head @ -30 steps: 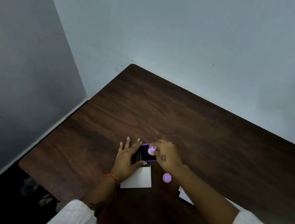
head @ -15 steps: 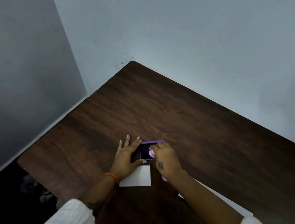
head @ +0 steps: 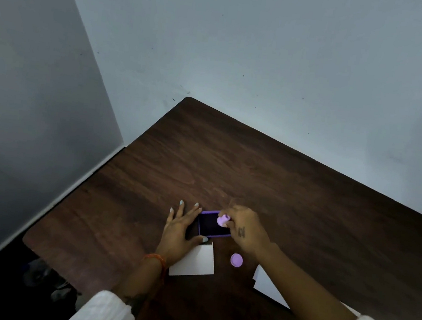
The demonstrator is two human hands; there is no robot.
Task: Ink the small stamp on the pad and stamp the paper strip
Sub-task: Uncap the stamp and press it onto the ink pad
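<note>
A purple-rimmed ink pad (head: 211, 225) with a dark inking surface lies on the brown table. My right hand (head: 245, 229) pinches a small lilac stamp (head: 223, 219) at the pad's right part, slightly tilted. My left hand (head: 180, 228) rests flat beside the pad's left side, thumb at its near corner, steadying it. A white paper strip (head: 196, 263) lies just near of the pad, partly under my left wrist.
A round lilac cap (head: 236, 260) lies on the dark wooden table (head: 230, 167) right of the strip. More white paper (head: 267, 288) shows under my right forearm. Walls close off the far and left sides; the table's left edge drops to a dark floor.
My right hand pressed the stamp down onto the pad half a second ago and has now lifted it slightly, uncovering the round cap. My left hand stays put.
</note>
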